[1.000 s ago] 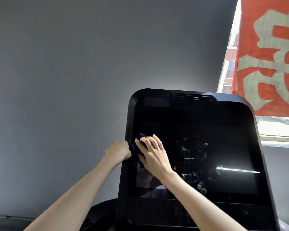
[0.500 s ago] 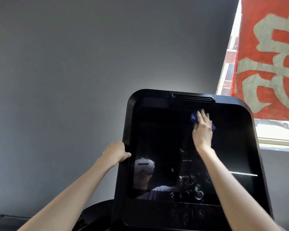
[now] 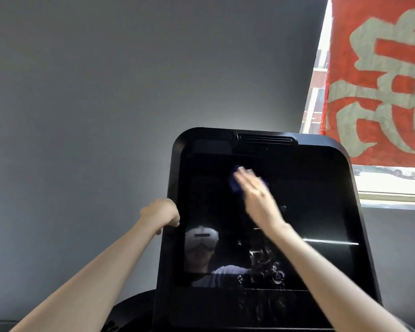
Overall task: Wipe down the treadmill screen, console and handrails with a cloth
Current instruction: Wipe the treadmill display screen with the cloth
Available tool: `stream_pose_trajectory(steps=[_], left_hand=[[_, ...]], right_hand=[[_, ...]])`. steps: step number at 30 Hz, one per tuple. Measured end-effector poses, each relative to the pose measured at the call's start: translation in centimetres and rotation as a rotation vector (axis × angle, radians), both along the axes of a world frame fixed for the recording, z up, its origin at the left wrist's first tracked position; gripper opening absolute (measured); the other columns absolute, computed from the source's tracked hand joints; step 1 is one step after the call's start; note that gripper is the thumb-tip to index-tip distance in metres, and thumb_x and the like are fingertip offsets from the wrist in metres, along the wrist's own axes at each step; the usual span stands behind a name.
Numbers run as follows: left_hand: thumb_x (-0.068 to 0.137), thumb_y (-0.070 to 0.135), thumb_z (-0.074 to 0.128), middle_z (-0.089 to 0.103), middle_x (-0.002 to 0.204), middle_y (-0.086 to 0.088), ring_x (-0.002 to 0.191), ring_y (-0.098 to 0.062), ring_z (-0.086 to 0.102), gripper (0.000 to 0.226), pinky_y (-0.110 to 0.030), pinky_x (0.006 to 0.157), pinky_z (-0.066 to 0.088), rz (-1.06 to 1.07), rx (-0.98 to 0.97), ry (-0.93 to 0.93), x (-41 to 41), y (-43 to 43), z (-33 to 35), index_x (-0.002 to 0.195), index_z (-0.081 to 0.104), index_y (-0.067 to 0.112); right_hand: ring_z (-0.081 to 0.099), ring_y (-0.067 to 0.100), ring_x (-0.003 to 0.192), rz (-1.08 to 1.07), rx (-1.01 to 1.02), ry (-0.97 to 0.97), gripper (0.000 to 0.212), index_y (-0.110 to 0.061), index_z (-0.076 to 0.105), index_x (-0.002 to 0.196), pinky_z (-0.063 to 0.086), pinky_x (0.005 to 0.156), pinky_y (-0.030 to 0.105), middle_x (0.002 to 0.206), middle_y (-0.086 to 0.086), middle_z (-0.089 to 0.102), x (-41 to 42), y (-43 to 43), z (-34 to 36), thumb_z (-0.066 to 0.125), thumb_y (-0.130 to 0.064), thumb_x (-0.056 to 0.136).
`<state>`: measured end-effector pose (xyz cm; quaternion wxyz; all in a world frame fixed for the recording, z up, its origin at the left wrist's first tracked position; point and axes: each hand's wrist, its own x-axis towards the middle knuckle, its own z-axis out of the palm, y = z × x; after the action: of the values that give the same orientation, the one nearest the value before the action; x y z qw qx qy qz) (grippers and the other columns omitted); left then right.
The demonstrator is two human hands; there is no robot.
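Observation:
The treadmill's black screen (image 3: 309, 200) stands upright in front of me, glossy, with smear marks near its lower middle. My right hand (image 3: 256, 195) lies flat with straight fingers on the upper middle of the screen, blurred by motion, pressing a small dark blue cloth (image 3: 235, 182) against the glass. Only the cloth's edge shows past the fingertips. My left hand (image 3: 161, 213) grips the console's left edge (image 3: 171, 178) with curled fingers. No handrails are in view.
A grey wall (image 3: 106, 92) fills the space behind and to the left. At the right is a window (image 3: 393, 180) with a red banner (image 3: 381, 75) hanging over it. A vent slot (image 3: 265, 140) sits at the console's top.
My right hand and the cloth swept from the screen's left edge up to the top middle, then back to the left and slightly down. My left hand has kept its grip.

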<state>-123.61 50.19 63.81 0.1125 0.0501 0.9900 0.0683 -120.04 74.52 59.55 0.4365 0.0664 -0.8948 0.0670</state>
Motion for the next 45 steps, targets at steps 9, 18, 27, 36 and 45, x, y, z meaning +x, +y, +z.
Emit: stream_pose_trajectory(steps=[9,18,27,36,45], left_hand=[[0.088,0.013,0.055,0.052,0.062,-0.005,0.051,-0.016,0.050,0.027,-0.023,0.052,0.042,0.029,0.051,0.045,0.0,0.1,-0.5,0.065,0.044,0.008],[0.093,0.023,0.054,0.053,0.062,-0.003,0.053,-0.015,0.050,0.018,-0.028,0.067,0.042,0.027,0.014,0.025,0.4,0.5,0.2,0.086,0.053,0.006],[0.089,0.012,0.053,0.046,0.062,-0.003,0.050,-0.014,0.042,0.029,-0.021,0.049,0.037,0.056,0.152,0.088,-0.3,0.0,-1.3,0.063,0.040,0.009],[0.083,0.002,0.044,0.050,0.069,-0.002,0.072,-0.018,0.052,0.019,-0.027,0.071,0.039,0.029,0.127,0.158,0.8,0.1,-1.6,0.067,0.045,0.013],[0.082,0.006,0.049,0.051,0.065,-0.004,0.058,-0.016,0.049,0.019,-0.025,0.059,0.041,0.030,0.186,0.139,0.0,-0.3,-2.2,0.064,0.047,0.009]], right_hand=[[0.019,0.030,0.142,-0.360,-0.319,0.036,0.060,-0.005,0.037,0.142,0.014,0.117,0.044,0.152,0.008,0.027,1.7,8.8,3.6,0.043,0.015,0.086],[0.030,0.026,0.138,-0.089,0.025,-0.002,0.070,-0.004,0.045,0.137,0.025,0.113,0.038,0.145,0.008,0.041,2.9,4.2,-1.2,0.054,0.023,0.073],[0.025,0.031,0.140,-0.403,-0.470,0.123,0.072,-0.004,0.038,0.141,0.017,0.115,0.040,0.150,0.012,0.031,2.6,0.6,-1.3,0.043,0.021,0.074],[0.016,0.014,0.143,0.048,0.051,-0.089,0.070,-0.015,0.039,0.142,0.010,0.118,0.031,0.151,-0.002,0.032,5.3,-6.8,-8.1,0.045,0.010,0.077],[0.021,0.030,0.142,-0.407,-0.464,0.064,0.069,-0.006,0.035,0.143,0.026,0.113,0.047,0.152,0.008,0.027,4.5,2.3,-2.5,0.041,0.021,0.080]])
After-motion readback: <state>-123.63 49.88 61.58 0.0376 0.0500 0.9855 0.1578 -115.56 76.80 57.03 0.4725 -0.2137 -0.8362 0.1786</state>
